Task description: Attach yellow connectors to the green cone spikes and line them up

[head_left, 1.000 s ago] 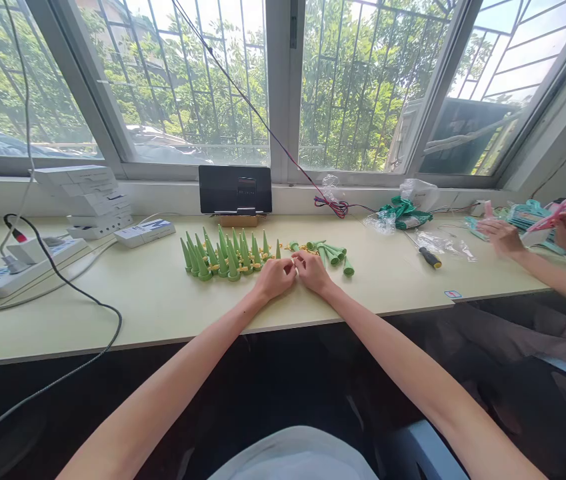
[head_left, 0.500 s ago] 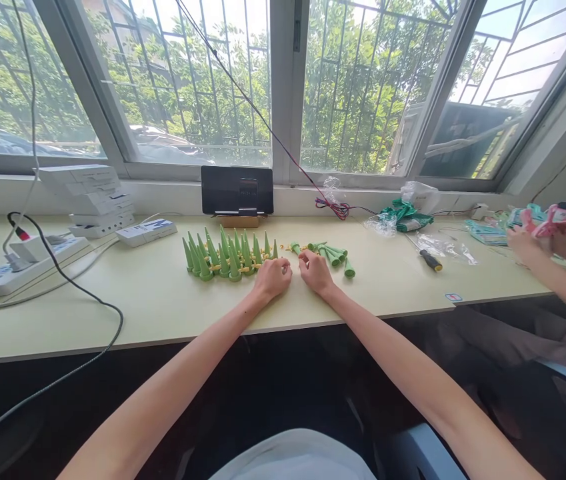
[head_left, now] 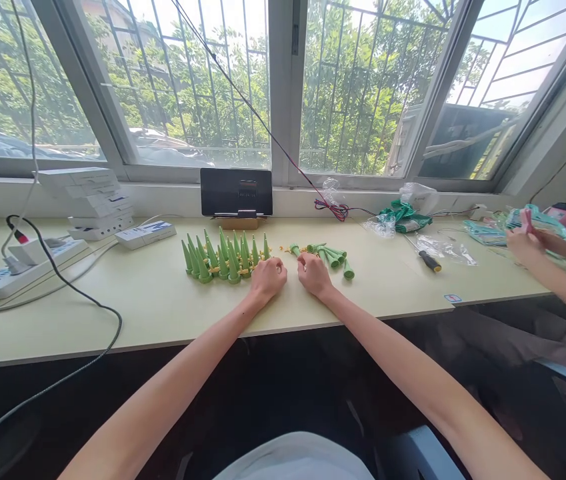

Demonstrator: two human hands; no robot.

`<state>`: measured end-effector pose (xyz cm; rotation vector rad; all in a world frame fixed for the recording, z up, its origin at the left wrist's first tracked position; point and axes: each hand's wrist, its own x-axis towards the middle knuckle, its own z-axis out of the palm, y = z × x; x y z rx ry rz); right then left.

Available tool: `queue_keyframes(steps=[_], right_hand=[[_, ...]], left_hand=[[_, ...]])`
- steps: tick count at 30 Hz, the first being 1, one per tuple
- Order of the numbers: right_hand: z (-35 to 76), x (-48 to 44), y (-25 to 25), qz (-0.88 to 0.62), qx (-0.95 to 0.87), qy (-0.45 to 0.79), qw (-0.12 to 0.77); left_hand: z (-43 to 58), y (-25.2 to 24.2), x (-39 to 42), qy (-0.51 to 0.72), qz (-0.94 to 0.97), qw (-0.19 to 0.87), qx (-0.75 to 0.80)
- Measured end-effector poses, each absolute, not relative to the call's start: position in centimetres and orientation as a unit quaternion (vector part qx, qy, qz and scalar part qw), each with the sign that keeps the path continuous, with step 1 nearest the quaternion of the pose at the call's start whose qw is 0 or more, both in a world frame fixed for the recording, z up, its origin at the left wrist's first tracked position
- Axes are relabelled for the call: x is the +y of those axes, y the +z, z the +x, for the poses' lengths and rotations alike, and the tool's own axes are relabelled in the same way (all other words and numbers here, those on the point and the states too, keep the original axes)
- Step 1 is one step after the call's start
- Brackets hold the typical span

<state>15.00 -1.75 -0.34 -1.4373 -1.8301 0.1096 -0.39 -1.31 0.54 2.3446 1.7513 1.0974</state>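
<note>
My left hand [head_left: 267, 278] rests on the pale table [head_left: 153, 300] with its fingers curled shut, right beside a cluster of upright green cones [head_left: 217, 257] on yellow bases. What its fingers hold is hidden. My right hand [head_left: 314, 273] lies a little to the right, fingers also curled closed, next to a small heap of green cones lying on their sides [head_left: 331, 255]. Whether it holds anything I cannot make out. The two hands sit slightly apart.
A dark phone [head_left: 236, 192] leans on a wooden stand by the window. White boxes [head_left: 93, 203], a power strip [head_left: 17, 263] and black cable [head_left: 87, 313] lie left. A screwdriver [head_left: 429, 259], plastic bags and green ribbon [head_left: 403, 215] lie right. Another person's hands [head_left: 527, 241] work at far right.
My hands, touching a second ago, have drawn slightly apart. My left hand has shifted toward the upright cones. The other person's hands have moved further right.
</note>
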Motion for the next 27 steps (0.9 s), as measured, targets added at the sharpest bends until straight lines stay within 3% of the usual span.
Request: queue_keyframes(steps=[8,20,27], right_hand=[[14.6,-1.9,0.3,-0.595,-0.727,0.004,0.342],[14.5,1.1,0.5,-0.670,-0.707,-0.045,0.220],[14.6,1.2,0.3,-0.682,-0.699,-0.040,0.212]], left_hand=[[0.2,1.0,-2.1,0.333,0.855,0.066,0.391],[0.2,0.7,-1.7,0.366,0.849,0.052,0.377],[0.1,0.6,-1.6,0.365,0.841,0.062,0.394]])
